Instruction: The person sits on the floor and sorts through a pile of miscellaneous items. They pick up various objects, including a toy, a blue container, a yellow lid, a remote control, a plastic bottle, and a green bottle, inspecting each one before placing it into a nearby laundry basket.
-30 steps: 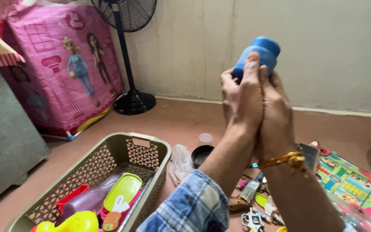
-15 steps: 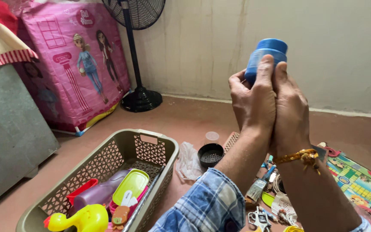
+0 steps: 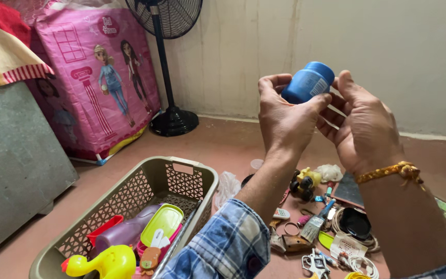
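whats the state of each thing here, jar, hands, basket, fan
blue jar: lid on, tilted, held up off the floor
left hand: grip closed on the jar
right hand: open, fingers beside the jar
basket: upright, part filled with toys
fan: standing upright by the wall

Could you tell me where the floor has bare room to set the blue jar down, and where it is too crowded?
The hands, left hand and right hand, hold the blue jar up. Bare floor lies between the fan base, the wall and the basket. Crowded: below the hands, around the paintbrush and black disc.
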